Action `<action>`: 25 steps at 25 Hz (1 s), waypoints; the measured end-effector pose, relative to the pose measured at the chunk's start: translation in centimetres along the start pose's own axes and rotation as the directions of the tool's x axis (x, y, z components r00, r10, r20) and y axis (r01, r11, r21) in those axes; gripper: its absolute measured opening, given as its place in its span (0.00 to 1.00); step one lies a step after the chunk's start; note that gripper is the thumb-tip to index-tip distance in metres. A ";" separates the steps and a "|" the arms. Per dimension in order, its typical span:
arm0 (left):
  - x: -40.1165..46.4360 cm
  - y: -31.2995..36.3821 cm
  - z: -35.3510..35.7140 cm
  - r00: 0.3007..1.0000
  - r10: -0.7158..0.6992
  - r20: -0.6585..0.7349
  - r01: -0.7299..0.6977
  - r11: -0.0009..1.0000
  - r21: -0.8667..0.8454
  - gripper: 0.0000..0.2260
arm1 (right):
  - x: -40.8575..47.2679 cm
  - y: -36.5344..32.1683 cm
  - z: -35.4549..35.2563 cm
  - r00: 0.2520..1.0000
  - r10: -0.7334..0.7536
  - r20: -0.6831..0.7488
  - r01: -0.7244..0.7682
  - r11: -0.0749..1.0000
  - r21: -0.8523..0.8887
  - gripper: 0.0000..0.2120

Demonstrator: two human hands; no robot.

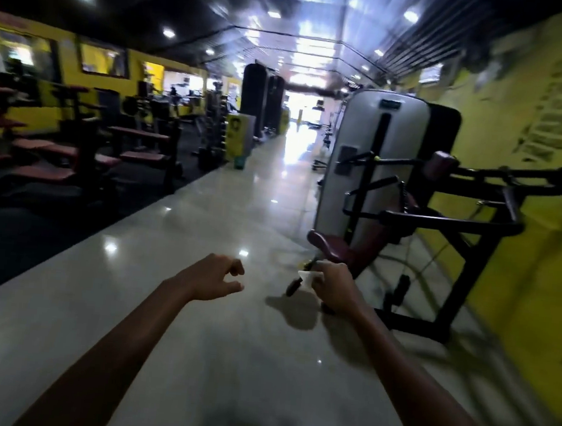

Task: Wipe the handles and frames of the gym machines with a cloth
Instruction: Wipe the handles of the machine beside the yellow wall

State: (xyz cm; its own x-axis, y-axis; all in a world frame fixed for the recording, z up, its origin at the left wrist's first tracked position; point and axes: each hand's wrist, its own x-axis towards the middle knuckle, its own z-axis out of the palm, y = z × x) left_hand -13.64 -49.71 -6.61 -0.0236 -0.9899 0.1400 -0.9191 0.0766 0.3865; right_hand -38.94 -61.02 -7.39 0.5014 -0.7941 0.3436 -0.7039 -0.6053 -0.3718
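My right hand (332, 287) grips a small white cloth (308, 278), of which only a corner shows past the fingers. Just beyond it a black handle (295, 283) sticks out low from a gym machine with a black frame (452, 224), a maroon seat (329, 244) and a grey weight-stack cover (375, 166). My left hand (214, 276) hovers over the glossy floor to the left, fingers loosely curled and holding nothing. The whole view is blurred by motion.
A shiny tiled aisle (225, 214) runs ahead between the machines. Maroon benches on black frames (84, 158) stand on dark matting at left. A yellow wall (531, 132) closes the right side. Black punch bags (254, 98) hang farther down.
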 end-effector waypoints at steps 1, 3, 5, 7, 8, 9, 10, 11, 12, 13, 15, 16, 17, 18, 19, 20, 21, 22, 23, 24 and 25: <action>2.5 0.9 0.8 0.999 0.047 0.021 -0.047 0.999 -0.004 0.16 | -0.1 1.5 -0.8 0.999 0.052 -0.014 -0.052 0.998 -0.029 0.10; 6.7 2.7 2.3 0.989 0.140 0.047 -0.139 0.990 -0.017 0.15 | -0.7 4.4 -2.0 0.987 0.157 -0.039 -0.159 0.986 -0.059 0.10; 11.4 5.2 4.1 0.963 0.259 0.076 -0.256 0.966 -0.039 0.14 | -1.3 7.7 -3.5 0.962 0.260 -0.079 -0.266 0.961 -0.075 0.09; 16.0 7.9 5.7 0.917 0.385 0.109 -0.381 0.923 -0.052 0.13 | -2.0 10.7 -5.0 0.929 0.343 -0.138 -0.358 0.927 -0.111 0.07; 18.3 9.3 6.4 0.885 0.448 0.125 -0.445 0.894 -0.058 0.13 | -2.4 12.0 -5.8 0.906 0.384 -0.177 -0.408 0.904 -0.126 0.06; 20.5 10.9 7.1 0.848 0.510 0.143 -0.506 0.860 -0.066 0.13 | -2.8 13.2 -6.8 0.879 0.423 -0.220 -0.457 0.880 -0.133 0.05; 22.4 12.4 7.5 0.813 0.561 0.157 -0.558 0.827 -0.069 0.13 | -3.2 14.2 -7.8 0.856 0.446 -0.262 -0.490 0.860 -0.139 0.04; 24.1 13.7 8.0 0.780 0.601 0.173 -0.598 0.798 -0.079 0.14 | -3.6 15.0 -8.7 0.834 0.468 -0.293 -0.523 0.840 -0.145 0.04; 25.7 15.2 8.4 0.742 0.643 0.188 -0.638 0.764 -0.096 0.15 | -4.0 15.8 -9.5 0.803 0.502 -0.321 -0.568 0.809 -0.155 0.05; 27.0 16.7 8.9 0.707 0.678 0.201 -0.671 0.733 -0.115 0.16 | -4.5 16.5 -10.3 0.767 0.538 -0.349 -0.615 0.772 -0.160 0.07; 29.0 19.5 9.9 0.636 0.739 0.222 -0.727 0.670 -0.151 0.16 | -5.8 17.5 -11.4 0.687 0.595 -0.418 -0.699 0.698 -0.156 0.08; 29.7 20.9 10.6 0.602 0.765 0.229 -0.750 0.640 -0.167 0.15 | -6.6 17.9 -11.7 0.650 0.619 -0.441 -0.734 0.662 -0.153 0.08; 30.2 22.1 11.4 0.571 0.787 0.235 -0.770 0.613 -0.180 0.16 | -7.5 18.5 -11.8 0.618 0.642 -0.453 -0.763 0.630 -0.148 0.07; 30.5 23.2 12.4 0.539 0.806 0.245 -0.788 0.585 -0.194 0.16 | -8.4 19.0 -11.9 0.582 0.670 -0.460 -0.791 0.598 -0.129 0.06; 30.8 24.1 13.4 0.509 0.821 0.257 -0.800 0.562 -0.210 0.17 | -9.2 19.5 -12.0 0.549 0.689 -0.472 -0.812 0.575 -0.105 0.05; 31.1 25.0 14.3 0.483 0.834 0.267 -0.811 0.541 -0.222 0.18 | -9.9 20.0 -12.3 0.517 0.707 -0.482 -0.830 0.552 -0.080 0.05; 31.6 26.0 15.2 0.457 0.848 0.270 -0.823 0.518 -0.234 0.18 | -10.6 20.6 -12.7 0.487 0.723 -0.490 -0.847 0.529 -0.062 0.05; 32.1 27.1 16.0 0.438 0.858 0.268 -0.830 0.500 -0.245 0.17 | -11.1 21.1 -13.2 0.461 0.735 -0.498 -0.860 0.508 -0.047 0.06; 32.6 28.3 16.6 0.427 0.865 0.263 -0.832 0.490 -0.262 0.17 | -11.5 21.8 -13.7 0.445 0.733 -0.514 -0.866 0.498 -0.039 0.06; 33.0 29.6 17.1 0.414 0.873 0.258 -0.833 0.478 -0.279 0.16 | -11.9 22.5 -14.4 0.428 0.733 -0.530 -0.873 0.487 -0.031 0.06; 33.4 30.9 17.7 0.396 0.884 0.248 -0.838 0.459 -0.295 0.16 | -12.4 23.5 -15.1 0.416 0.730 -0.542 -0.877 0.480 -0.027 0.07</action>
State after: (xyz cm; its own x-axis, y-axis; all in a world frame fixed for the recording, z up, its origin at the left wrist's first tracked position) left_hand -49.82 -82.55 -6.11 -0.9194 -0.3544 0.1707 -0.2859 0.9001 0.3287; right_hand -69.27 -64.57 -7.34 -0.5781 -0.7423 0.3388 -0.7909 0.4076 -0.4564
